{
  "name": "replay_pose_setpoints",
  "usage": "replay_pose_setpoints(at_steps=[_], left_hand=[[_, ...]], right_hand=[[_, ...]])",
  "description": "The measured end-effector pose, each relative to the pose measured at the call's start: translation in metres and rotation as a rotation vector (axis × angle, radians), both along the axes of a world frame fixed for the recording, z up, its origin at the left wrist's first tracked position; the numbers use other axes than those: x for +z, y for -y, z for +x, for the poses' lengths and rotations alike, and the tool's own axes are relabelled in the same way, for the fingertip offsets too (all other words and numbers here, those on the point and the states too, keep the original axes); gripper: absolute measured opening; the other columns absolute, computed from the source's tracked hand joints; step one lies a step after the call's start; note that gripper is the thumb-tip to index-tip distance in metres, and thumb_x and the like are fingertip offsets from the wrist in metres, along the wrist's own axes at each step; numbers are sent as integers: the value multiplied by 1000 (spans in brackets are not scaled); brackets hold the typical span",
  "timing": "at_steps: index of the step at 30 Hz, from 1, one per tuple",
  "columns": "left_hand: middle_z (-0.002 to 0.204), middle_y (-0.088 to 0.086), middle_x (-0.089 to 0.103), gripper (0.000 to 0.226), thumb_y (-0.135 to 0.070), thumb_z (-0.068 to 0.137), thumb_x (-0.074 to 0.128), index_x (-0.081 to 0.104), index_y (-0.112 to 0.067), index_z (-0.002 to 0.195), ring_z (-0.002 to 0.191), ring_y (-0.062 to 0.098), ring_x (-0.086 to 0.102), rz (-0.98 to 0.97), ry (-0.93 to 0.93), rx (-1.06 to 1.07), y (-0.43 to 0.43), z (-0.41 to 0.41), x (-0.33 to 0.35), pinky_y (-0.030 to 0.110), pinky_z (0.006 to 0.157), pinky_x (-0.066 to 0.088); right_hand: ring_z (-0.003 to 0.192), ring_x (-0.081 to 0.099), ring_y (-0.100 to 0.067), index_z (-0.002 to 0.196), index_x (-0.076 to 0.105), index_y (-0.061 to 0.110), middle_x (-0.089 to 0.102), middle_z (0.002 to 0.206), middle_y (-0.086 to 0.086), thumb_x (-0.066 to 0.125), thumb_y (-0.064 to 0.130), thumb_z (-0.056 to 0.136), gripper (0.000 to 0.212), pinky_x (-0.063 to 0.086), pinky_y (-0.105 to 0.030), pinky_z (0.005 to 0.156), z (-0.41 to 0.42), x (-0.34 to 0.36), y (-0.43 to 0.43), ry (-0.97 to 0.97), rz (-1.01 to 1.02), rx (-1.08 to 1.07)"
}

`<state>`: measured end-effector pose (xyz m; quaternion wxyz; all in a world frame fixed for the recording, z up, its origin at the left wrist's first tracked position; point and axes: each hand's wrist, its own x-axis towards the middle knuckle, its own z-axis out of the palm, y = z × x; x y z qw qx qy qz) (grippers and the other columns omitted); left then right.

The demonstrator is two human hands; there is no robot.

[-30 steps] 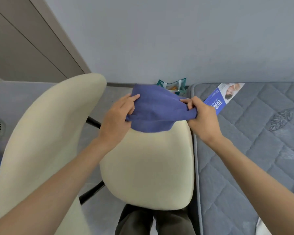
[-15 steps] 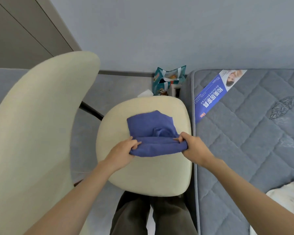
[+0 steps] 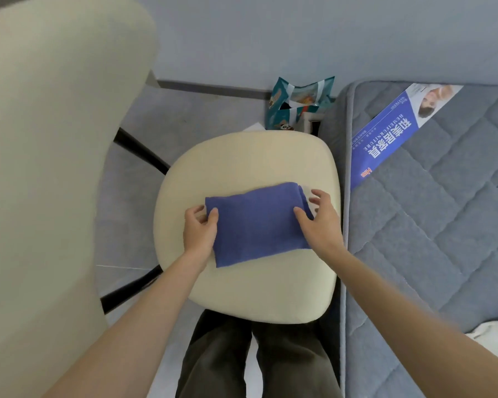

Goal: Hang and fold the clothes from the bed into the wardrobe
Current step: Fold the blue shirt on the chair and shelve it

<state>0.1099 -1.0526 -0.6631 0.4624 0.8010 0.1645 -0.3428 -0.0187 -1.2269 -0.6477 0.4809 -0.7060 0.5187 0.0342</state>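
Folded over once more since the earlier frame, the blue garment (image 3: 256, 225) has been brought down flat onto the chair seat (image 3: 250, 168); the view has also been tilted further downward; on the bed (image 3: 443, 225) at the right, a pale piece of clothing (image 3: 495, 337) can be made out at the near edge, so more is judged to be left there; the wardrobe is not seen, and nothing is shown as hung or put away; on the near half of the seat the garment lies as a compact rectangle, its folding judged nearly finished; its left edge is pinched by the left hand (image 3: 199, 234), thumb on top; the right hand (image 3: 321, 225) is rested by its thumb on the right edge, its fingers (image 3: 318, 195) spread and loose, gripping nothing.
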Motion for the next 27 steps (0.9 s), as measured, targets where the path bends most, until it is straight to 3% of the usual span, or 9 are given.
replay_pose_setpoints(at_steps=[3, 6, 9, 14, 17, 20, 23, 25, 27], left_hand=[[147, 7, 38, 59, -29, 94, 57, 32, -12, 145, 134, 24, 35, 183, 359, -125, 2, -18, -4, 33, 109, 29], [158, 3, 20, 53, -26, 99, 46, 29, -21, 149, 148, 23, 8, 246, 682, -633, 8, -41, -6, 42, 117, 9], [160, -8, -8, 52, -36, 103, 28, 9, -34, 151, 143, 14, -21, 332, 614, -1002, 7, -56, -23, 50, 116, -5], [151, -12, -29, 58, -47, 101, 17, -15, -35, 147, 138, 14, -31, 450, 495, -1084, -12, -57, -46, 52, 118, 2], [154, -3, -29, 59, -47, 101, 21, -8, -33, 150, 145, 22, -20, 423, 452, -993, -15, -54, -42, 46, 119, 4], [159, 12, -2, 52, -34, 102, 37, 22, -26, 151, 146, 29, 7, 267, 468, -703, -14, -53, -30, 36, 116, 14], [146, 10, 19, 52, -25, 98, 50, 31, -25, 147, 128, 20, 29, 43, 313, -301, -5, -52, -20, 26, 107, 25], [142, 8, 25, 62, -26, 97, 53, 21, -25, 150, 120, 13, 33, -3, 180, -129, 2, -46, -17, 24, 104, 28], [147, 3, 31, 66, -26, 97, 52, 15, -21, 152, 127, 13, 36, -36, 141, -97, 5, -41, -18, 24, 105, 30]], right_hand=[[139, 22, -25, 149, 30, 21, 30, 153, -4, 55, 25, 95, 60, 23, -30, 110, -3, -8, -17, 33, -370, 188], [148, -3, -26, 154, 15, 29, 4, 162, -1, 44, 30, 100, 61, 5, -37, 119, -8, -17, -38, 25, -470, 543], [145, -23, -24, 151, -5, 31, -17, 159, 2, 29, 38, 104, 59, -4, -47, 120, -12, -34, -49, -132, -457, 756], [143, -28, -27, 147, -19, 30, -29, 155, -1, 20, 47, 102, 62, -1, -51, 119, -24, -51, -37, -271, -495, 914], [146, -6, -42, 154, 6, 28, -14, 160, -11, 30, 40, 102, 58, 17, -51, 117, -21, -44, -29, -233, -546, 840], [127, 33, -40, 145, 40, 24, 23, 154, -16, 50, 29, 98, 48, 46, -49, 95, -18, -32, -24, -147, -600, 535], [113, 39, -28, 144, 34, 26, 34, 136, -9, 55, 35, 94, 55, 43, -36, 79, -13, -30, -27, -127, -380, 272], [116, 36, -25, 146, 28, 25, 34, 134, -8, 54, 40, 93, 61, 35, -31, 84, -8, -33, -31, -128, -228, 156], [117, 36, -25, 148, 25, 23, 36, 134, -8, 54, 43, 93, 65, 33, -31, 88, -3, -35, -35, -135, -161, 112]])
